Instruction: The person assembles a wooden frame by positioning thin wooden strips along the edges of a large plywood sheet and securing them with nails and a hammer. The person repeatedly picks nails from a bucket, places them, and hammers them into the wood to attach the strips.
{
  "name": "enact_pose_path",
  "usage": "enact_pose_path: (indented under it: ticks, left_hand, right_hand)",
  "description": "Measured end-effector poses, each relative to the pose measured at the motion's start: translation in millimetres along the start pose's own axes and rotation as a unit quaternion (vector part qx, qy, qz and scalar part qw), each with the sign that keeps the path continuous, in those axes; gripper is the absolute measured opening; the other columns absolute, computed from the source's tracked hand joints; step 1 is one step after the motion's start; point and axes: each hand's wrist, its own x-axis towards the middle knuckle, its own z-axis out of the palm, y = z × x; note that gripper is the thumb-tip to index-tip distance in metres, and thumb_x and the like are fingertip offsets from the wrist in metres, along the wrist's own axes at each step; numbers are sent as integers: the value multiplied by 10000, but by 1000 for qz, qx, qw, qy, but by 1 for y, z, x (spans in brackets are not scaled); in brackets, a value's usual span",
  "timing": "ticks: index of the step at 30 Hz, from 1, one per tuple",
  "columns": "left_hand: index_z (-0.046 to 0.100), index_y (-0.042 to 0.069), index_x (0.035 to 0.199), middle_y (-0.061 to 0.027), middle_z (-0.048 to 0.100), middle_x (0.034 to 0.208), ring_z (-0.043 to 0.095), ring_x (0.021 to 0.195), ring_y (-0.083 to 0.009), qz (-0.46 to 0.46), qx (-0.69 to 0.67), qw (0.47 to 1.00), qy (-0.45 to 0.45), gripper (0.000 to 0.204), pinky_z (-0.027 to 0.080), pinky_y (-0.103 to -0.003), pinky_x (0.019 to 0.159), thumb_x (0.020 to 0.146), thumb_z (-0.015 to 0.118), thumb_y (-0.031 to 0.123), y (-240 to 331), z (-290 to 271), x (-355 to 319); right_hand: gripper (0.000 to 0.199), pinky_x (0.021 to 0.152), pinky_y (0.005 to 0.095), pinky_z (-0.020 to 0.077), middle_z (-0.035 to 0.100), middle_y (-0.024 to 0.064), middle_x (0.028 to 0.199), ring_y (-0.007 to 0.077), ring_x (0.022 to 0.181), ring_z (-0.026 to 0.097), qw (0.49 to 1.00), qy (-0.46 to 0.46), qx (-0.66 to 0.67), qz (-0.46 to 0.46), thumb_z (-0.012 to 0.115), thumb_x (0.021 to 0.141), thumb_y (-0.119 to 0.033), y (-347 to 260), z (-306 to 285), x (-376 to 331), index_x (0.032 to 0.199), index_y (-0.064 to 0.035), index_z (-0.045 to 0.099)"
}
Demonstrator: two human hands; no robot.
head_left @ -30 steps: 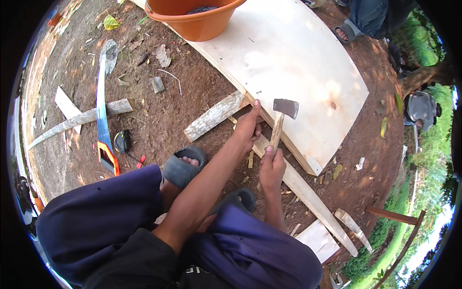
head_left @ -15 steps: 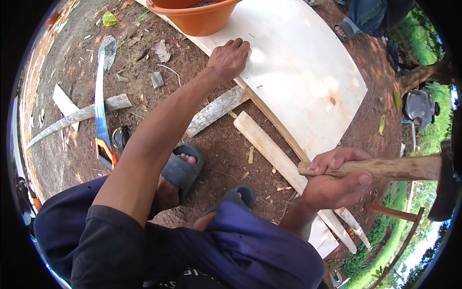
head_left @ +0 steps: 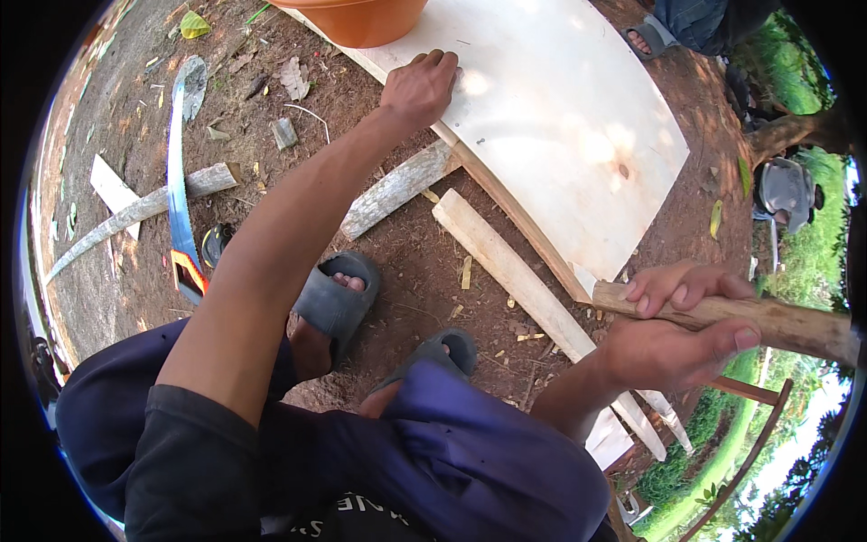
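My left hand (head_left: 423, 88) rests on the near edge of a pale plywood sheet (head_left: 560, 117), its fingers curled down. Whatever those fingers may pinch is hidden behind the knuckles. A nail (head_left: 480, 141) sticks up from the sheet, a little nearer to me. Off to the right, my right hand (head_left: 682, 330) is wrapped round the thick wooden handle of a hammer (head_left: 790, 327). The hammer's dark head lies beyond the picture's rim. A wooden batten (head_left: 519, 217) runs under the sheet's near edge.
An orange basin (head_left: 361, 23) stands on the sheet's far left. On the dirt lie a handsaw (head_left: 181, 208), a tape measure (head_left: 217, 242), a bark-covered strip (head_left: 402, 190) and a long wooden strip (head_left: 506, 262). Another person's sandalled foot (head_left: 643, 41) is at the far right.
My right hand has moved right with the hammer, whose dark head has left the picture. My left hand stays on the sheet's edge. The whole view has shifted slightly.
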Motion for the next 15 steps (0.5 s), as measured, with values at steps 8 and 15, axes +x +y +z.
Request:
enact_pose_path:
  ticks: [8, 15]
  left_hand:
    - [522, 26, 1096, -186, 634, 1054, 637, 1060, -363, 23, 16, 1000, 3, 242, 547, -509, 873, 1041, 461, 253, 5, 4, 10]
    - [538, 9, 1097, -236, 663, 1055, 665, 998, -400, -19, -41, 998, -40, 219, 532, -504, 877, 1000, 499, 201, -1, -14, 11]
  right_hand:
    - [352, 487, 364, 433, 589, 138, 655, 214, 549, 587, 890, -251, -325, 201, 447, 1080, -296, 75, -35, -49, 977, 27, 540]
    - [510, 537, 373, 446, 524, 138, 764, 242, 618, 514, 985, -37, -49, -159, 375, 1073, -462, -19, -4, 31, 1077, 27, 518]
